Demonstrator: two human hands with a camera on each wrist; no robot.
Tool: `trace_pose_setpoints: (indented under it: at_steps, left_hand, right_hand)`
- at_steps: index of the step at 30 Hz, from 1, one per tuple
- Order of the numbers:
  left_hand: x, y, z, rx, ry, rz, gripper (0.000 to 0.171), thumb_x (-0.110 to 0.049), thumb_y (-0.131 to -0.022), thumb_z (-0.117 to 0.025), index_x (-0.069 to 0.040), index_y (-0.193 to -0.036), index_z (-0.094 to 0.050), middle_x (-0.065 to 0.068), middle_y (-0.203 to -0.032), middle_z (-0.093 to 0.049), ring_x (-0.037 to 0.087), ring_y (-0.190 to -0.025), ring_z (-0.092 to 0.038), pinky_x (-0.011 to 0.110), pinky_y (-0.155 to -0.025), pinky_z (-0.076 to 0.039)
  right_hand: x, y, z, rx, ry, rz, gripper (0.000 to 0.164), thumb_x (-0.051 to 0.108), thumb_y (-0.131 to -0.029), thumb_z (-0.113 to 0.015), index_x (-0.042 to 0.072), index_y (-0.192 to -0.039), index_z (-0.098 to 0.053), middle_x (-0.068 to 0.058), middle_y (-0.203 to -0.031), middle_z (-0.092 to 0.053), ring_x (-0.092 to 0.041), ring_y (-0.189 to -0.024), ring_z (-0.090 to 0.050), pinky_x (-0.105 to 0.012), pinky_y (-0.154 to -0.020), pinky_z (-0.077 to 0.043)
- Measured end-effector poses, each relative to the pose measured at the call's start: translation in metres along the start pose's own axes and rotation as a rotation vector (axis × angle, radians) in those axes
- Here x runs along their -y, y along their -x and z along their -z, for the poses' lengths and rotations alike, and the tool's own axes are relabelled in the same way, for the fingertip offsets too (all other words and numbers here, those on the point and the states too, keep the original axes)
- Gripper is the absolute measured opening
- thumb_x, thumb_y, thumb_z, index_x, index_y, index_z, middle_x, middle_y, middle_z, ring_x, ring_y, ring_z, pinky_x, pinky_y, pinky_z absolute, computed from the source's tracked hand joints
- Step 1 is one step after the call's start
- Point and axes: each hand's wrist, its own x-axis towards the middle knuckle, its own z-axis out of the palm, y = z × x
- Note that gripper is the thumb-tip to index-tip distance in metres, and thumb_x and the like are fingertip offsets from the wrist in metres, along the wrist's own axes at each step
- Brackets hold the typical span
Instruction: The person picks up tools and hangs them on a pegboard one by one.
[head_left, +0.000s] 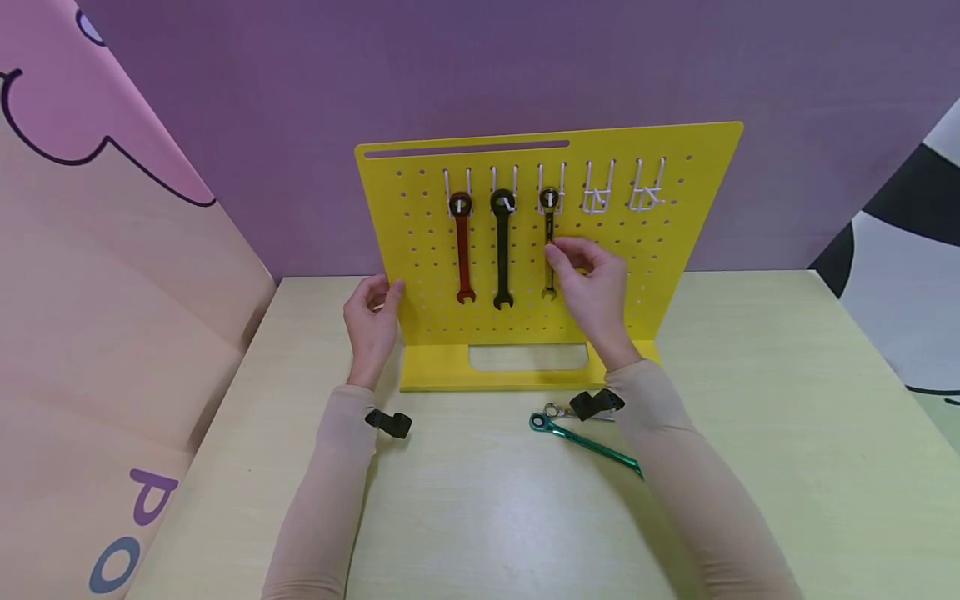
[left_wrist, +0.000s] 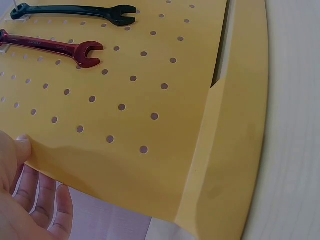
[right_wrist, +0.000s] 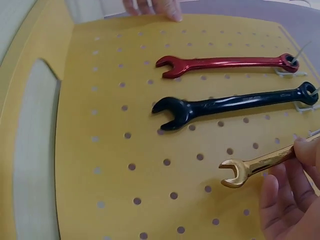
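On a yellow pegboard (head_left: 517,325) hang a red combination wrench (head_left: 462,254) and a dark green-black combination wrench (head_left: 502,258), each with its ring end on a white hook. My right hand (head_left: 600,279) pinches the shaft of a gold combination wrench (right_wrist: 240,172) between thumb and fingers. This wrench's ring end is at the third hook, its open end pointing down. At the board's left edge, my left hand (head_left: 372,325) holds on, the thumb (left_wrist: 22,149) on the front face and the other fingers beyond the edge.
Two white hooks (head_left: 597,198) to the right carry no wrench. On the pale table (head_left: 465,492), a green wrench (head_left: 592,444) and a silver wrench (head_left: 553,410) lie before the board, partly hidden by my right arm. A purple backdrop (head_left: 480,67) stands behind.
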Motion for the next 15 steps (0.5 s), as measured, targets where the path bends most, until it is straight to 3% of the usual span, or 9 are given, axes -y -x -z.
trace_pose_setpoints:
  at_steps: [3, 10, 15]
  left_hand:
    - [0.0004, 0.0, 0.0002, 0.0, 0.004, 0.002, 0.03, -0.022, -0.102, -0.074, 0.002, -0.121, -0.072, 0.019, -0.111, -0.071, 0.014, -0.094, -0.062, 0.02, -0.084, -0.051]
    - [0.0011, -0.0002, 0.0001, -0.002, 0.006, 0.003, 0.028, -0.02, -0.103, -0.073, 0.001, -0.121, -0.072, 0.015, -0.109, -0.07, 0.013, -0.094, -0.061, 0.02, -0.083, -0.051]
    - [-0.0001, 0.0004, -0.0003, 0.001, 0.0, 0.008, 0.028, -0.021, -0.104, -0.073, 0.0, -0.122, -0.072, 0.015, -0.11, -0.07, 0.014, -0.096, -0.061, 0.019, -0.083, -0.05]
  right_hand:
    - [-0.0035, -0.0005, -0.0026, -0.023, 0.007, 0.045, 0.02, 0.018, -0.099, -0.078, 0.0, -0.109, -0.081, -0.018, -0.101, -0.079, -0.004, -0.08, -0.062, -0.018, -0.069, -0.045]
    - [-0.0092, -0.0003, -0.0067, -0.056, 0.043, 0.137, 0.018, 0.012, -0.098, -0.079, -0.002, -0.109, -0.08, -0.019, -0.103, -0.079, 0.001, -0.081, -0.062, -0.014, -0.066, -0.046]
    - [-0.0103, 0.0012, -0.0079, -0.073, 0.088, 0.172, 0.017, 0.011, -0.098, -0.079, -0.002, -0.108, -0.08, -0.018, -0.103, -0.079, -0.01, -0.083, -0.066, -0.01, -0.067, -0.047]
